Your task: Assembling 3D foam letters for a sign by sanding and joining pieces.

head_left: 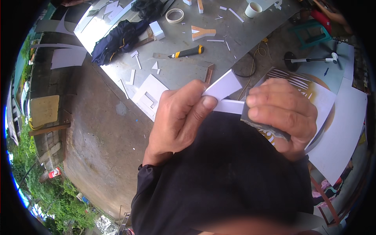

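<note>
My left hand (180, 117) pinches a white board piece (225, 85) between thumb and fingers, over my lap. The piece has two arms set at an angle, and the lower arm runs toward my right hand (284, 111). Closed around a dark grey, ragged-edged piece of sandpaper (266, 127), my right hand holds it close to the end of that lower arm. Whether the two touch is hard to see. Beyond the left hand, a white board square with a cut-out (150, 96) lies at the table's near edge.
On the metal table (231, 43) lie a yellow-black utility knife (188, 51), a tape roll (174, 15), a wooden-sided Y-shaped piece (203, 33), dark cloth (121, 39) and white offcuts. A paper cup (253, 9) stands farther back. At right are a fan (313, 60) and printed sheets (329, 98).
</note>
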A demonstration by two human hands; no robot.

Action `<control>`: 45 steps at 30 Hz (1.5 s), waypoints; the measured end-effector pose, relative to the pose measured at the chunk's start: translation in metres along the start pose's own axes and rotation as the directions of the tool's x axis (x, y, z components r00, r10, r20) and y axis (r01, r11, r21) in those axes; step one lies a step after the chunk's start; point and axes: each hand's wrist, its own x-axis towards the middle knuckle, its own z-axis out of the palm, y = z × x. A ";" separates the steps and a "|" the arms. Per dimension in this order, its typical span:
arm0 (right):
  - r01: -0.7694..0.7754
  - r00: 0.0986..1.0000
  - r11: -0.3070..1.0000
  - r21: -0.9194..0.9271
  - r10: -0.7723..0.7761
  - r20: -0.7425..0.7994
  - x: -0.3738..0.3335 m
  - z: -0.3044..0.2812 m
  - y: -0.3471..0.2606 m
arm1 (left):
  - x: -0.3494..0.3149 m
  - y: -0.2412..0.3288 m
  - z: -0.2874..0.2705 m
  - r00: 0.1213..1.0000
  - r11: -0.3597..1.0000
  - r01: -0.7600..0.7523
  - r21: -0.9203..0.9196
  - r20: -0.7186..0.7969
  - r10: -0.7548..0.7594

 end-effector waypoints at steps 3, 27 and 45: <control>-0.001 1.000 1.000 0.016 0.001 0.008 -0.002 -0.001 0.001 | -0.002 -0.004 0.000 1.000 1.000 -0.001 -0.007 -0.012 0.001; -0.015 0.999 1.000 -0.013 0.016 0.031 -0.010 0.001 -0.008 | 0.000 0.006 0.008 0.996 0.999 -0.038 0.024 0.081 0.036; -0.050 0.997 0.998 0.036 0.052 -0.049 -0.017 0.008 -0.006 | 0.000 0.005 0.018 0.990 0.990 -0.121 0.073 0.075 0.116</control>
